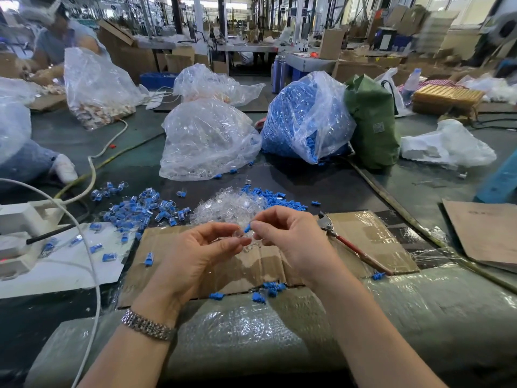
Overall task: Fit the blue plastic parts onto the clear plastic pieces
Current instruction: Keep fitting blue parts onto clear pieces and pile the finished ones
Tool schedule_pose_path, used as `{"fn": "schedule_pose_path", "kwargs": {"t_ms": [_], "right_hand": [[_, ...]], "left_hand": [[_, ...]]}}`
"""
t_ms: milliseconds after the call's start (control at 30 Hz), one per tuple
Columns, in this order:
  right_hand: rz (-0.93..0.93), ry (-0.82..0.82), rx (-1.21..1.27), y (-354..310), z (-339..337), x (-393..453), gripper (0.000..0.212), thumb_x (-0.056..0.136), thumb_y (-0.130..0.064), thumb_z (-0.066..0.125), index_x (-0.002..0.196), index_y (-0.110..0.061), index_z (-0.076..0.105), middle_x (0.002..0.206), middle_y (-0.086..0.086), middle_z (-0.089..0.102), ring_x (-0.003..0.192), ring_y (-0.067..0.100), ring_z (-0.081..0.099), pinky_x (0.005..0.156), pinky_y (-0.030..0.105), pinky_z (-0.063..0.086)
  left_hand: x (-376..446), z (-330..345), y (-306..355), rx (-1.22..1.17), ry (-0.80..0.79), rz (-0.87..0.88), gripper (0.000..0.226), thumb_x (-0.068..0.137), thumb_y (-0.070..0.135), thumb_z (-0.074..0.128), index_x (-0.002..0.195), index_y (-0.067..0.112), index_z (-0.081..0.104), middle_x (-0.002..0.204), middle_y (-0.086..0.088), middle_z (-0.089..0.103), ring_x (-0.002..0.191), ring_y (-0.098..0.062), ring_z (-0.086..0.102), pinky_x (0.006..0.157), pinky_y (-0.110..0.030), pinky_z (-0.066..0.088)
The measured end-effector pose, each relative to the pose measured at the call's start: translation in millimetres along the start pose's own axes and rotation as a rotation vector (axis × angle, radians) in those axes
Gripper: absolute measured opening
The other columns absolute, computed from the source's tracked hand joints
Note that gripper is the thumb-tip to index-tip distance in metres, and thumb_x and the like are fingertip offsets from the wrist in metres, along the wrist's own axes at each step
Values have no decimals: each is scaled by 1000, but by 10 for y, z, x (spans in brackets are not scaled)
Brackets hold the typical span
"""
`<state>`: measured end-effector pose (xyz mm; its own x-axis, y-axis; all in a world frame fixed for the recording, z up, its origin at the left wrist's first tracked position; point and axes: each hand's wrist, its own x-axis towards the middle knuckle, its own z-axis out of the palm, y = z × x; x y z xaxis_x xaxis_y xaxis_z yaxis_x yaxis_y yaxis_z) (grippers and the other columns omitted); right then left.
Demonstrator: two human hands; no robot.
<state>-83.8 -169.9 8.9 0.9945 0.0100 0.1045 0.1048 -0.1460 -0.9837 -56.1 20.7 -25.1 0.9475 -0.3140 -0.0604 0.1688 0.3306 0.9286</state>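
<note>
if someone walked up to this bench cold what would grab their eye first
Most likely the big clear bag of blue parts standing at the back of the table, beside a bag of clear pieces. Next, the two hands in the middle: the right hand pinches a small blue part against a clear piece held by the left hand. To their left lies a scatter of finished blue-and-clear pieces.
</note>
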Motion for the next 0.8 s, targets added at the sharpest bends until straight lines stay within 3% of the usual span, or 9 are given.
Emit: {"fn": "schedule_pose_path", "kwargs": {"t_ms": [100, 300, 433, 600, 700, 800], "right_hand": [[-63, 10, -85, -28, 71, -29, 6, 92, -15, 73, 87, -19, 73, 70, -14, 69, 66, -7, 61, 66, 9, 47], [-25, 70, -223, 13, 230, -15, 12, 93, -19, 72, 83, -24, 69, 73, -9, 65, 66, 1, 57, 63, 13, 45], [45, 75, -156, 27, 271, 10, 14, 95, -20, 70, 83, -27, 67, 78, -5, 71, 70, -1, 66, 64, 11, 48], [34, 59, 59, 17, 235, -11, 2, 92, -16, 73, 90, -17, 72, 85, 0, 76, 87, 14, 73, 82, 26, 57], [-7, 59, 88, 34, 266, -43, 3, 90, -12, 74, 93, -12, 73, 85, -1, 75, 84, 9, 71, 80, 21, 55], [-74, 55, 7, 30, 277, -63, 3, 91, -10, 73, 92, -13, 73, 84, -5, 74, 82, 8, 69, 78, 19, 54]], "left_hand": [[-1, 2, 0, 22, 9, 15, 33, 67, 6, 82, 98, -1, 76, 104, -25, 75, 97, -30, 76, 75, -23, 60], [-16, 17, 10, 148, 69, 77, 39, 65, 9, 83, 99, -4, 69, 95, -21, 76, 85, -25, 75, 70, -25, 61], [-17, 5, 10, 146, 58, 106, 35, 66, 11, 85, 96, -1, 72, 99, -18, 75, 92, -27, 75, 77, -27, 61], [-3, -37, 9, -135, -11, 57, 28, 71, 9, 83, 97, 0, 77, 104, -22, 75, 92, -28, 75, 79, -28, 61], [8, -37, -2, -159, -5, 77, 24, 68, 6, 84, 90, 4, 78, 104, -18, 75, 97, -27, 74, 83, -27, 60], [-16, 1, 15, -105, -17, 76, 31, 66, 9, 86, 96, 7, 78, 107, -17, 74, 104, -30, 73, 85, -28, 60]]}}
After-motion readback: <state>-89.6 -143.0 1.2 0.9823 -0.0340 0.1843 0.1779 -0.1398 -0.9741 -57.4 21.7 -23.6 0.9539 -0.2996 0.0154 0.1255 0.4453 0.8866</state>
